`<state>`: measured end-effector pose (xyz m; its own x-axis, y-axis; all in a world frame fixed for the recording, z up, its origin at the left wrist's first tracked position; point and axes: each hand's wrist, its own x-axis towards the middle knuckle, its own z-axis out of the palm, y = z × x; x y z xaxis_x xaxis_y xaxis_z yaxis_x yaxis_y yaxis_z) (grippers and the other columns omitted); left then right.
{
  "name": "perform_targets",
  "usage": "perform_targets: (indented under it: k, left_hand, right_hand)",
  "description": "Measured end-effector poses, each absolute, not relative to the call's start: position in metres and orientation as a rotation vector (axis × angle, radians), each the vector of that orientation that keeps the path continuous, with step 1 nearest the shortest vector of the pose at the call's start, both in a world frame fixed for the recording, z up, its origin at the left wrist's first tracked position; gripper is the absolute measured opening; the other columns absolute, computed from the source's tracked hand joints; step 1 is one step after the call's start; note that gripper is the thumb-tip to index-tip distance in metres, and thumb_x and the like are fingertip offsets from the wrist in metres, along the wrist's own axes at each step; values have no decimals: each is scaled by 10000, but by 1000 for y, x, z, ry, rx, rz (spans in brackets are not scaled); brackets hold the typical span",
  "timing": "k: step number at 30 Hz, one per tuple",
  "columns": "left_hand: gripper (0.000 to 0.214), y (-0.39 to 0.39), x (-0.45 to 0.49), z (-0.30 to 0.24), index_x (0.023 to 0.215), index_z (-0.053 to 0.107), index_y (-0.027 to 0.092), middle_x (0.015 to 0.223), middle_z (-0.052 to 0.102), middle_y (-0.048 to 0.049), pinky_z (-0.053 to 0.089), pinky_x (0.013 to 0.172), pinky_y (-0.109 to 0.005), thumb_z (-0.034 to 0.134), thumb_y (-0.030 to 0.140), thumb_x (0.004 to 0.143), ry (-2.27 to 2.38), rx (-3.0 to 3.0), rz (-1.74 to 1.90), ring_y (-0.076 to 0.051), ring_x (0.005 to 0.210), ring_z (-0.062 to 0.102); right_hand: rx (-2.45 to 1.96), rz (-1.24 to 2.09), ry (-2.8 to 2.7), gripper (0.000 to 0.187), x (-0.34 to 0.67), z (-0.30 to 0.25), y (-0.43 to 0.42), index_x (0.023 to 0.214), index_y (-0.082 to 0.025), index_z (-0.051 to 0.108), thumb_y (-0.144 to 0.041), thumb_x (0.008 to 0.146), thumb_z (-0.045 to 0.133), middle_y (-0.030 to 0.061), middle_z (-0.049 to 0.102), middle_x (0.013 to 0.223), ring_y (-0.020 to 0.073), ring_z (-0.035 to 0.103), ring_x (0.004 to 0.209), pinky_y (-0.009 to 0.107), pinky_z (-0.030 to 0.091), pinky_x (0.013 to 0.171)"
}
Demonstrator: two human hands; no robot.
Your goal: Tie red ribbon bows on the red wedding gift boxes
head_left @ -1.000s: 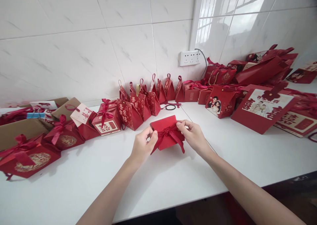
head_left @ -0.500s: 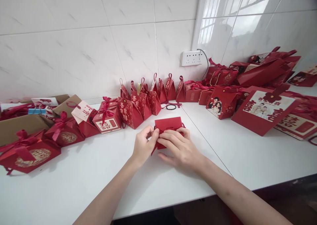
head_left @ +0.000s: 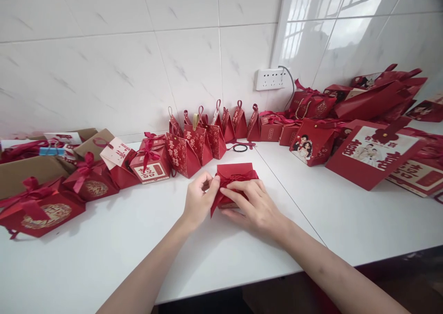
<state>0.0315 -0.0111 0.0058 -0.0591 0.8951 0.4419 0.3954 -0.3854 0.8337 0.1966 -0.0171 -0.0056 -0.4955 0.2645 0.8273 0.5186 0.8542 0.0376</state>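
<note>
A small red gift box (head_left: pixel 234 168) with its flap edge raised stands on the white table in front of me. A dark red ribbon (head_left: pixel 238 177) runs across its top, and one tail hangs down at the left front corner. My left hand (head_left: pixel 201 198) pinches the ribbon between thumb and forefinger at the box's left side. Over the box's right side and front lies my right hand (head_left: pixel 254 202), its fingers bent onto the ribbon and its thumb low by the front face. The fingers hide most of the front.
Finished-looking red boxes with bows (head_left: pixel 92 182) and a cardboard carton (head_left: pixel 31 173) line the left. Triangular boxes with loops (head_left: pixel 185 155) stand behind. More boxes (head_left: pixel 372 159) are piled right. A black ring (head_left: pixel 240 148) lies near a power socket (head_left: pixel 272 79) on the wall.
My right fingers have shifted and spread a little, so that more of the ribbon and the box's front shows. My left hand keeps its pinch at the left side.
</note>
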Motion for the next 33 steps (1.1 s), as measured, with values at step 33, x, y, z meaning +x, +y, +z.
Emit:
perform_targets:
  k: [33]
  left_hand:
    - [329, -13, 34, -4, 567, 340, 205, 514, 351, 53, 324, 476, -211, 532, 326, 806, 1345, 1773, 1805, -84, 477, 354]
  right_hand:
    - [-978, 1004, -1432, 323, 210, 8, -5, 687, -200, 415, -472, 858, 455, 70, 557, 1028, 140, 522, 700, 290, 429, 599]
